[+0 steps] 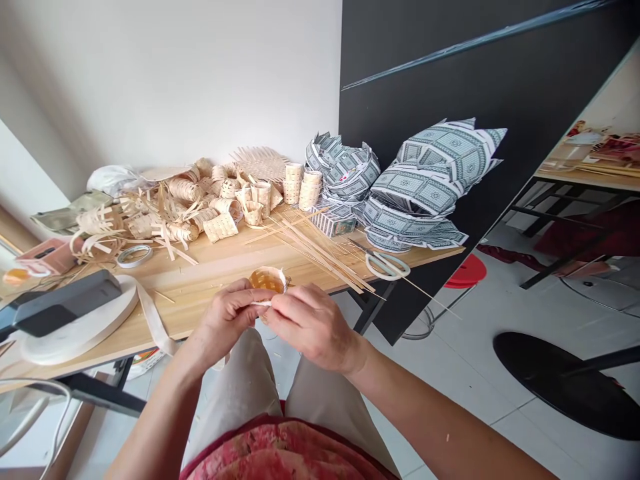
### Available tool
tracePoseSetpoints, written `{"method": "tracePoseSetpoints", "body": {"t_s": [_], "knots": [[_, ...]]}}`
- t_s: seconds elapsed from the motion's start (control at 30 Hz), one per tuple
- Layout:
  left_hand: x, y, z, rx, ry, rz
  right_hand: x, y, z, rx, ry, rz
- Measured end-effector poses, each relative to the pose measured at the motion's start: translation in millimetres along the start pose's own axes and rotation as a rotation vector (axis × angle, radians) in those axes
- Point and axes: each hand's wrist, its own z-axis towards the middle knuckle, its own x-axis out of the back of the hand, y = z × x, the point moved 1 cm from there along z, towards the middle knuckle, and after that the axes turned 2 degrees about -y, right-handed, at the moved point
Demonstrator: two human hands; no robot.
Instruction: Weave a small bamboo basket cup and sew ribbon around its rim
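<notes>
A small woven basket (265,279) is held between my two hands, just over the front edge of the table and above my lap. My left hand (227,310) is closed on the basket's left side, thumb toward the rim. On the right side my right hand (310,323) pinches at the near rim, where a narrow white strip (261,303) shows between the fingertips. The basket's lower part is mostly hidden by the fingers. A white tape (155,319) runs off a large roll (83,333) and hangs over the table edge left of my left hand.
Several woven baskets (220,227) and loose strips are heaped at the back left. Thin splints (320,250) and scissors (387,265) lie to the right, beside stacked folded-paper pieces (415,193). A phone (75,300) rests on the roll. A red stool (465,270) stands beyond.
</notes>
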Motion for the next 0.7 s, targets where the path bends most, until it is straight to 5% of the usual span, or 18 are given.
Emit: {"method": "tracePoseSetpoints", "body": {"t_s": [0.13,0.27,0.43,0.5,0.7], "knots": [[-1.8,-7.5,0.4,0.016,0.028,-0.040,5.5,-27.1,5.1,0.089,0.098,0.258],[-1.3,-8.7,1.2,0.018,0.030,-0.072,1.5,-39.1,7.6,-0.197,-0.006,0.448],[8.4,-13.4,-3.1,0.008,0.096,-0.071,-0.8,-26.4,-13.2,-0.485,0.120,0.785],[13.4,-16.9,-6.0,0.010,0.108,-0.023,4.0,-19.0,-27.3,-0.710,0.222,0.936],[22.9,-21.7,-8.9,-0.024,0.161,0.079,33.3,6.2,-54.4,-1.182,0.798,1.304]]}}
